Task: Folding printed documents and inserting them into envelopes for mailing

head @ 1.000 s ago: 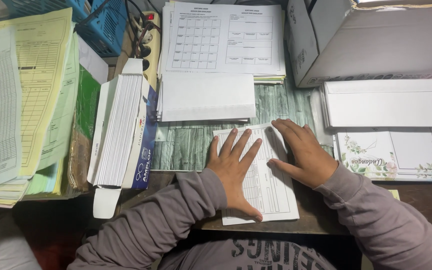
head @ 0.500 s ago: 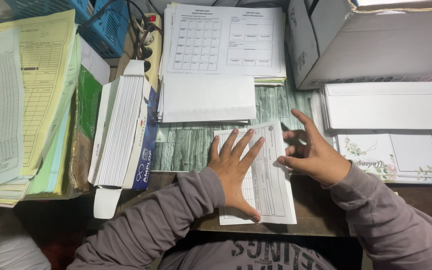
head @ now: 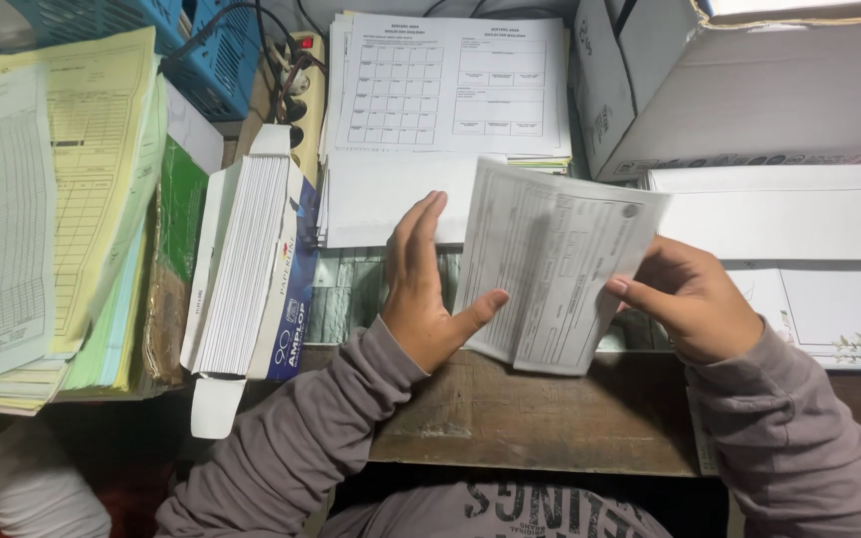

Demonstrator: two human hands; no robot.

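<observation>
A folded white printed form [head: 550, 264] is held up off the wooden table edge [head: 510, 413], tilted toward me. My right hand [head: 695, 304] pinches its right edge between thumb and fingers. My left hand [head: 421, 289] stands edge-up at the form's left side, thumb pressed on the lower left corner, fingers straight and together. Behind the form lies a stack of plain white envelopes [head: 391, 194], and further back a stack of printed sheets with grids [head: 450, 85].
An open box of white envelopes [head: 251, 259] stands on the left. Yellow and green form pads [head: 62, 199] lie far left. A cardboard box [head: 739, 80] sits at back right, with white envelopes [head: 779, 214] and floral cards [head: 829, 319] below it. A power strip [head: 301, 90] lies behind.
The form lay flat under both palms; the right hand lifted off, then took its right edge. Both hands have raised it off the table and tilted it up.
</observation>
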